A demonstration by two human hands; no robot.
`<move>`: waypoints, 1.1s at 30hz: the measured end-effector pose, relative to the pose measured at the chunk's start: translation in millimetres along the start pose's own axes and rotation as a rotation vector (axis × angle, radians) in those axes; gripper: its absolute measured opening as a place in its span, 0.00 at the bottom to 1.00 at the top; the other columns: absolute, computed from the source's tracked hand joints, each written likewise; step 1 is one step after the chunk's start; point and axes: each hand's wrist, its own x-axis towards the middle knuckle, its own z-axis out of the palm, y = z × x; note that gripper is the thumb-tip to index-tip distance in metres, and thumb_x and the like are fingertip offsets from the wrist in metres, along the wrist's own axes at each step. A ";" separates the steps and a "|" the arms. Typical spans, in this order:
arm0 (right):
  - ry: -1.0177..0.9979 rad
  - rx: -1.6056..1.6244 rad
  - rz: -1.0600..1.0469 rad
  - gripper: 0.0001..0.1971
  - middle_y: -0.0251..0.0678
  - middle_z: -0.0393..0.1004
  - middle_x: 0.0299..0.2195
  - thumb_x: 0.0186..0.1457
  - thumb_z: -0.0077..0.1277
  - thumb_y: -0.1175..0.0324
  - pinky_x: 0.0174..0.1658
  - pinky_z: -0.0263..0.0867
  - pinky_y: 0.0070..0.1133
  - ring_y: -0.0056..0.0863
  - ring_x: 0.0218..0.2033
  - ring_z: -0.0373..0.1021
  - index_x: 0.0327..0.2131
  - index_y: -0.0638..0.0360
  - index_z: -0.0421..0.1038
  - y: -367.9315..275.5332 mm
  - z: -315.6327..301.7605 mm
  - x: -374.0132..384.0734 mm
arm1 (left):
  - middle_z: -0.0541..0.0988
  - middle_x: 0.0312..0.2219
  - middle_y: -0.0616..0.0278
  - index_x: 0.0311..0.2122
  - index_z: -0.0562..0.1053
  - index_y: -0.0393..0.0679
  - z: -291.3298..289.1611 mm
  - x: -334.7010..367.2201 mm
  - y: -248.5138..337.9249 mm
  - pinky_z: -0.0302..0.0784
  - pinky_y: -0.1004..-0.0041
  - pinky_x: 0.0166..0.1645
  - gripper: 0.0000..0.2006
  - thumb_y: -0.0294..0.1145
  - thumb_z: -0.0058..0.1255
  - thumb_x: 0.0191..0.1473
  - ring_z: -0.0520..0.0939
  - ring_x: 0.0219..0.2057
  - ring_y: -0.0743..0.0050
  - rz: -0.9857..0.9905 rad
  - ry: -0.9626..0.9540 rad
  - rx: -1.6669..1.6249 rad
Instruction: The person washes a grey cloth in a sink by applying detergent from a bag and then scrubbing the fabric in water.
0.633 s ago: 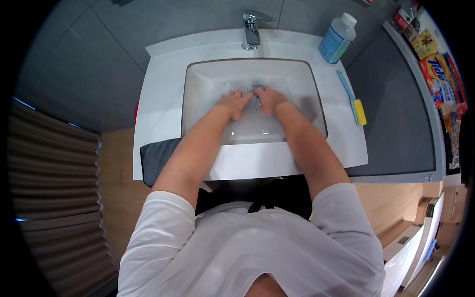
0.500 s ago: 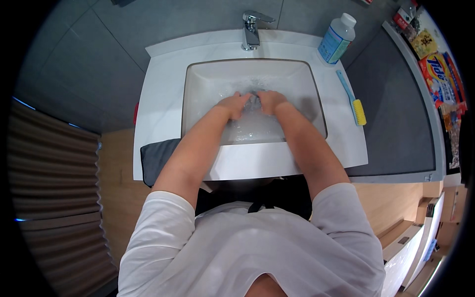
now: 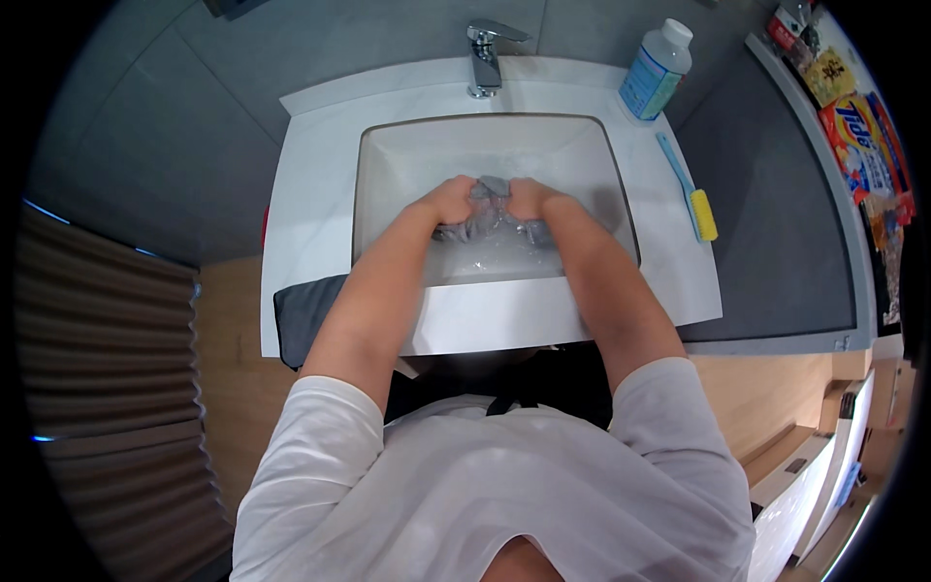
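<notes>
Left hand (image 3: 448,201) and right hand (image 3: 530,199) both clench a wet grey cloth (image 3: 490,218) in the sink (image 3: 388,194); tap (image 3: 485,48) at twelve o'clock.

Basin (image 3: 592,155) rear half open behind 2 hands. Faucet (image 3: 482,53) blocks centre rear rim. Bottle (image 3: 657,70) and brush (image 3: 690,189) crowd right ledge. Left ledge (image 3: 315,194) bare; dark towel (image 3: 303,315) at front-left corner.
</notes>
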 end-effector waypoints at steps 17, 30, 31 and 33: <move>0.581 -0.114 -0.371 0.30 0.48 0.63 0.61 0.46 0.56 0.74 0.60 0.63 0.35 0.49 0.60 0.63 0.57 0.58 0.68 13.9 5.4 17.5 | 0.72 0.48 0.60 0.50 0.72 0.55 -15.4 -14.0 34.7 0.63 0.56 0.52 0.25 0.23 0.59 0.44 0.72 0.54 0.59 -0.154 0.619 0.621; -0.003 -0.333 -0.005 0.47 0.38 0.39 0.73 0.43 0.65 0.50 0.66 0.51 0.52 0.49 0.71 0.42 0.67 0.39 0.55 -3.8 7.4 -1.4 | 0.61 0.66 0.55 0.67 0.59 0.67 4.4 -18.9 22.1 0.56 0.41 0.65 0.42 0.36 0.63 0.46 0.62 0.66 0.50 -0.078 0.070 0.747; -0.004 -0.335 -0.010 0.47 0.38 0.39 0.73 0.43 0.65 0.50 0.66 0.51 0.52 0.49 0.71 0.42 0.67 0.39 0.55 -7.0 8.1 -0.8 | 0.61 0.66 0.56 0.67 0.59 0.66 2.9 -18.9 20.6 0.57 0.39 0.64 0.43 0.38 0.65 0.45 0.62 0.66 0.52 -0.093 0.043 0.733; 0.037 -0.359 -0.017 0.47 0.41 0.45 0.71 0.42 0.65 0.52 0.64 0.58 0.47 0.51 0.68 0.51 0.67 0.41 0.55 -7.9 10.2 1.4 | 0.61 0.66 0.57 0.67 0.58 0.66 0.2 -17.7 22.5 0.57 0.38 0.63 0.45 0.39 0.66 0.44 0.62 0.66 0.53 -0.107 0.017 0.718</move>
